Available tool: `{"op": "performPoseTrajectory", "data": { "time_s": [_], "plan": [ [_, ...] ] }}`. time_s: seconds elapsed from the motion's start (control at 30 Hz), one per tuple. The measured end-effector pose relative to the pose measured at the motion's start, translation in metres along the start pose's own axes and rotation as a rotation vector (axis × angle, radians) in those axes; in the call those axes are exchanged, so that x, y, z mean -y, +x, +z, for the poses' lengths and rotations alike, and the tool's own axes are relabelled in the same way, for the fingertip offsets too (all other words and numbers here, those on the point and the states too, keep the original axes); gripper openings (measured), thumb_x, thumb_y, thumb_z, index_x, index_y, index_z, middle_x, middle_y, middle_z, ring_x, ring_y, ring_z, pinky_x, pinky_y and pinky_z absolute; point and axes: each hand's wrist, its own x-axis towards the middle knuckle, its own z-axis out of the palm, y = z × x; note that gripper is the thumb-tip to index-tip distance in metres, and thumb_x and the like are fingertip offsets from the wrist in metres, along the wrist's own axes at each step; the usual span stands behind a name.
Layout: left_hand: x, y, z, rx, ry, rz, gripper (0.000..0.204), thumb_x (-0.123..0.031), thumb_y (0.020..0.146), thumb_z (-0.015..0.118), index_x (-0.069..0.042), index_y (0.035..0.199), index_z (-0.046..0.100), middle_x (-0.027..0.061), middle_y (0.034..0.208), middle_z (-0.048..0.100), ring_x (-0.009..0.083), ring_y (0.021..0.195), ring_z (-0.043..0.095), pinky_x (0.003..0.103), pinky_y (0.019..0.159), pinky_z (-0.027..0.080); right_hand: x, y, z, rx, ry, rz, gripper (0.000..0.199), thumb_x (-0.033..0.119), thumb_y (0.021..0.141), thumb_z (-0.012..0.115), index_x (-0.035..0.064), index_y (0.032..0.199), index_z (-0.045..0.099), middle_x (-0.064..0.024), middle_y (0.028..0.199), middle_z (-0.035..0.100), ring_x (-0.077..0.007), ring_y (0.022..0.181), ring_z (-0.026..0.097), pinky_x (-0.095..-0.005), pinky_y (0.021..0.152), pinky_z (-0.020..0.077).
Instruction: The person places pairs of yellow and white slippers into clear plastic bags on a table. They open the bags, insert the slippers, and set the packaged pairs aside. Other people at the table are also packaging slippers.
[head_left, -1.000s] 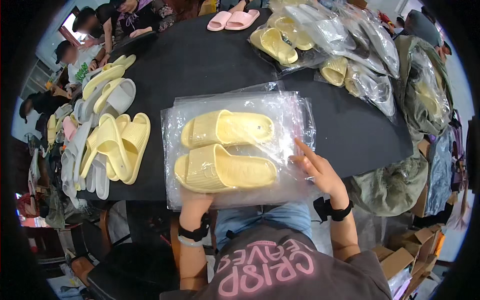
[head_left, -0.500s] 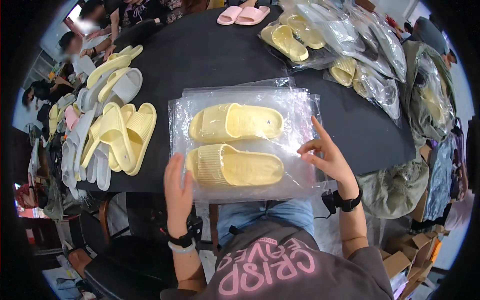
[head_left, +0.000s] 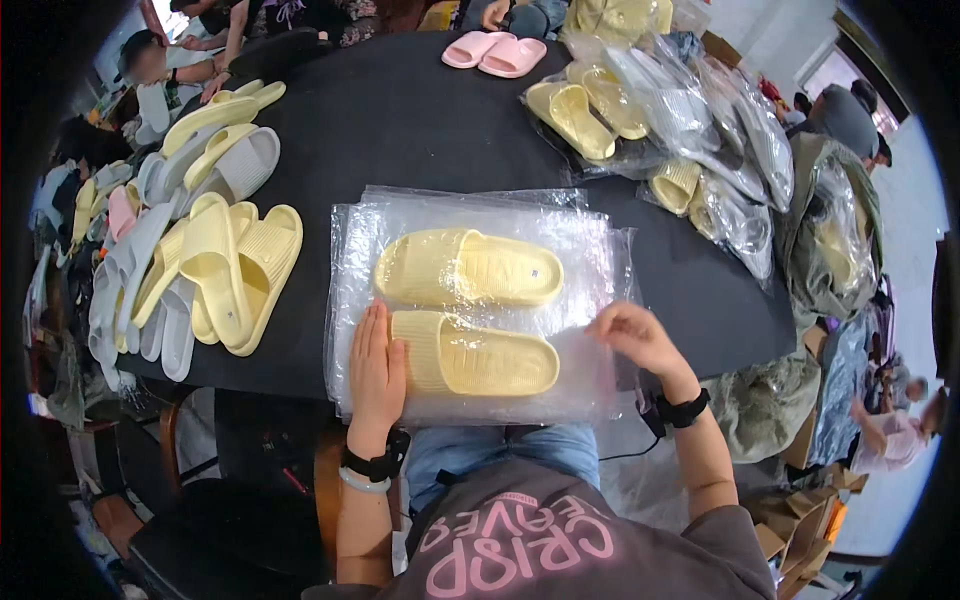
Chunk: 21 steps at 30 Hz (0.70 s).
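A pair of yellow slippers lies side by side before me, the upper slipper [head_left: 510, 270] and the lower slipper [head_left: 500, 365], both with toes to the left. Under them is a stack of clear plastic bags [head_left: 350, 240]; glossy film seems to cover the pair, though I cannot tell how far. My left hand [head_left: 378, 370] lies open, fingers straight and together, against the toe of the lower slipper. To the right of the heels, my right hand [head_left: 640, 338] is curled with its fingertips closed at the edge of the plastic bag film.
Loose yellow slippers [head_left: 265, 275] and grey slippers [head_left: 245, 165] pile up on the left of the black table [head_left: 400, 120]. Bagged slippers [head_left: 680, 110] heap at the far right, beside a green sack [head_left: 830, 190]. Pink slippers [head_left: 510, 57] sit at the far edge. Other people work beyond.
My left hand has come inward and now rests against the lower slipper. My right hand has gone from spread fingers to curled ones. The lower slipper's toe has shifted slightly right.
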Motion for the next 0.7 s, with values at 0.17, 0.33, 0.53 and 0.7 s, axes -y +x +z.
{"op": "performPoseTrajectory", "data": {
  "time_s": [0.17,0.33,0.53,0.7],
  "plan": [
    [0.0,-0.001,-0.003,0.005,0.022,0.004,0.05,-0.023,0.103,0.04,0.005,0.144,0.038,0.0233,0.147,0.042,0.0391,0.138,0.038,0.046,0.116,0.026,0.051,0.064,0.051,0.367,-0.881,-0.544,0.036,0.016,0.084,0.071,0.013,0.12,0.067,-0.0163,0.128,0.059,-0.0343,0.121,0.053,-0.0437,0.106,0.0397],
    [0.007,-0.002,0.0,-0.005,0.027,0.023,0.05,-0.023,0.103,0.04,0.005,0.144,0.039,0.0229,0.148,0.042,0.0372,0.138,0.037,0.045,0.116,0.026,0.041,0.119,0.1,0.511,-0.985,-0.454,0.031,0.024,0.09,0.062,0.0118,0.118,0.069,-0.0167,0.132,0.057,-0.0333,0.122,0.052,-0.0453,0.105,0.041],
    [0.009,-0.002,0.002,0.05,0.059,-0.045,0.055,-0.028,0.102,0.04,0.004,0.146,0.036,0.0216,0.151,0.039,0.0353,0.142,0.034,0.044,0.118,0.022,0.026,0.11,0.082,0.415,-1.031,-0.621,0.027,0.018,0.09,0.06,0.0064,0.112,0.069,-0.0142,0.115,0.063,-0.0326,0.114,0.057,-0.0428,0.101,0.0427],
    [0.002,-0.005,0.009,0.066,0.339,0.001,0.063,-0.037,0.1,0.044,0.005,0.146,0.035,0.0208,0.153,0.036,0.0345,0.143,0.031,0.047,0.119,0.019,0.039,0.051,0.019,0.324,-0.908,-0.256,0.027,0.01,0.088,0.061,0.0006,0.112,0.066,-0.0171,0.112,0.06,-0.0342,0.106,0.059,-0.0417,0.089,0.0473]
  ]
}}
